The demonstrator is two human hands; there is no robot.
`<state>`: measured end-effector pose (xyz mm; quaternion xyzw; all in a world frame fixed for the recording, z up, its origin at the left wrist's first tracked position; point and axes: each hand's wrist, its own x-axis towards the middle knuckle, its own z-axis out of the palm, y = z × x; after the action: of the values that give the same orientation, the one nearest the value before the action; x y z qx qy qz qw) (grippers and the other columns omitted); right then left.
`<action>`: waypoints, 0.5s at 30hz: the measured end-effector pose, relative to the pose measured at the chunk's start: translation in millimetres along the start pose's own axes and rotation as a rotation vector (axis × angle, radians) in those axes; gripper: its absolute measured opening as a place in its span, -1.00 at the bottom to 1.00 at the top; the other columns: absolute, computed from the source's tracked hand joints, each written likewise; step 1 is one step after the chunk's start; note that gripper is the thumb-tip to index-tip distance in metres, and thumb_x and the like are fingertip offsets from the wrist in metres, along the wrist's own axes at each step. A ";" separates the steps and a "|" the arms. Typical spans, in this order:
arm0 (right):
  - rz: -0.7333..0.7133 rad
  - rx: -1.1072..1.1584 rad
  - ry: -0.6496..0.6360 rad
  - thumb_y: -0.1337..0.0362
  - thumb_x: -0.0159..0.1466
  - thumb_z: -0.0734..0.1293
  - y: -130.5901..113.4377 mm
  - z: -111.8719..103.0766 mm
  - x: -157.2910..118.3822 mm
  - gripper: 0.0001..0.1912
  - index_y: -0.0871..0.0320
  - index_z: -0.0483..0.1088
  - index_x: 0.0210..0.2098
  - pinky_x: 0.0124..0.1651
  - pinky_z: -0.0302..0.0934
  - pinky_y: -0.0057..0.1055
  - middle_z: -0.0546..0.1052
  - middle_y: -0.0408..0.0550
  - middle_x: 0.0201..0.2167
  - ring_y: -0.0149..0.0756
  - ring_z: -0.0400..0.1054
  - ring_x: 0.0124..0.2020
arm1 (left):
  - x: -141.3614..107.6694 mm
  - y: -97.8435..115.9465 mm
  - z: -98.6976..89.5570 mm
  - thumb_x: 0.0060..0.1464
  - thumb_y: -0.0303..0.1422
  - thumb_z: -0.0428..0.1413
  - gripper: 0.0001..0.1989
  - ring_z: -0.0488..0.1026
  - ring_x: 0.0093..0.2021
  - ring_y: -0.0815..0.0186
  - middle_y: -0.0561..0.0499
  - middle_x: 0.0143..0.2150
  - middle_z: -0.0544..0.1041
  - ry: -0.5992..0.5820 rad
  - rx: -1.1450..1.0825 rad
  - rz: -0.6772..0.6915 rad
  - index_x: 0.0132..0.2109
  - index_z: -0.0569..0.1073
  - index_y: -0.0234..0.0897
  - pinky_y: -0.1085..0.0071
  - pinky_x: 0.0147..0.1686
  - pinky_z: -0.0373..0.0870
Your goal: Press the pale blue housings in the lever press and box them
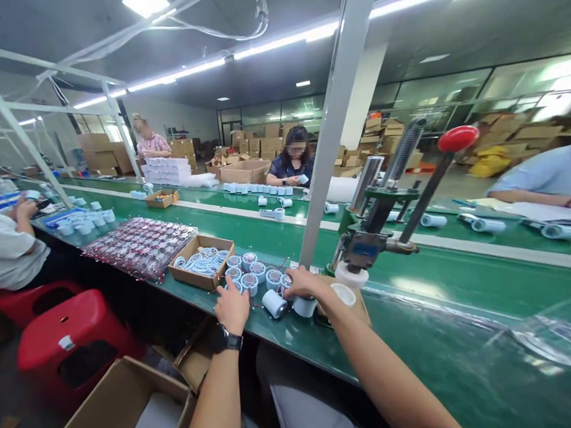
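On the near bench edge stands a cluster of pale blue cylindrical housings (249,282) with round grey inserts and thin wires. My left hand (232,308), fingers apart, rests at the left near side of that cluster, touching a housing. At its right end, the fingers of my right hand (303,283) curl round another housing (286,281), partly hidden by them. One white housing (274,303) lies on its side between my hands. Another upright housing (304,307) stands below my right hand. A hand press (364,245) with a red-knobbed lever stands to the right.
A cardboard box (185,281) of pale blue rings sits left of the cluster, beside a sheet of wired parts (139,247). A grey post (332,125) rises behind my right hand. A white round piece (343,294) lies under the press. Co-workers sit across and left.
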<state>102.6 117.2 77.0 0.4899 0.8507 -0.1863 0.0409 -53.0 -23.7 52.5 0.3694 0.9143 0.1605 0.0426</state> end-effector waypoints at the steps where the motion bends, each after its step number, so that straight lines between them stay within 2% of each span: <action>1: -0.006 -0.002 -0.010 0.11 0.19 0.45 -0.6 -0.9 6.9 -0.46 0.21 0.34 0.08 -0.07 0.31 -0.29 0.36 0.06 0.02 -0.29 0.34 -0.13 | 1.1 0.2 2.8 0.26 -0.15 -0.01 -0.36 0.53 -0.07 -0.04 -0.38 0.05 0.36 0.027 -0.021 0.008 0.35 0.08 -0.40 0.20 -0.13 0.42; 4: -0.034 -0.006 -0.004 0.08 0.27 0.40 -0.4 -0.8 18.7 -0.50 0.22 0.32 0.09 -0.04 0.34 -0.26 0.36 0.06 0.04 -0.28 0.34 -0.10 | -3.1 -5.3 12.2 0.29 -0.14 -0.04 -0.35 0.49 0.02 -0.02 -0.41 0.12 0.32 0.140 -0.135 0.070 0.37 0.05 -0.44 0.19 -0.03 0.41; 7: -0.063 -0.022 0.028 0.08 0.26 0.41 1.0 3.8 20.2 -0.47 0.20 0.31 0.13 -0.01 0.34 -0.22 0.33 0.08 0.10 -0.26 0.34 -0.07 | -21.9 -7.3 22.6 0.29 -0.23 -0.04 -0.43 0.36 0.19 -0.07 -0.46 0.25 0.22 0.303 -0.189 0.128 0.33 0.13 -0.47 0.09 0.12 0.34; 9: -0.089 -0.041 0.052 0.10 0.23 0.43 1.6 8.0 19.5 -0.42 0.18 0.28 0.16 0.03 0.33 -0.18 0.28 0.11 0.17 -0.22 0.34 -0.02 | -38.3 0.9 29.9 0.26 -0.32 0.00 -0.49 0.25 0.28 -0.07 -0.41 0.29 0.22 0.358 -0.164 0.268 0.30 0.22 -0.42 0.02 0.23 0.25; 12: -0.142 -0.067 0.083 0.14 0.18 0.46 3.4 13.3 19.9 -0.35 0.16 0.27 0.20 0.06 0.31 -0.14 0.19 0.14 0.25 -0.16 0.33 0.01 | -54.2 24.2 38.9 0.17 -0.35 0.13 -0.46 0.15 0.35 -0.08 -0.26 0.28 0.31 0.301 -0.080 0.540 0.29 0.29 -0.24 -0.15 0.33 0.03; 15: -0.207 -0.068 0.107 0.14 0.10 0.50 8.8 16.7 21.3 -0.28 0.09 0.29 0.21 0.08 0.29 -0.19 0.13 0.14 0.28 -0.12 0.37 0.02 | -51.8 42.7 40.9 0.14 -0.34 0.18 -0.53 0.18 0.33 -0.09 -0.20 0.16 0.45 0.248 0.018 0.570 0.19 0.39 -0.20 -0.29 0.33 -0.10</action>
<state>97.1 132.6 53.7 0.4070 0.9035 -0.1341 -0.0076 20.8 -19.8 25.7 0.5890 0.7734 0.2019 -0.1193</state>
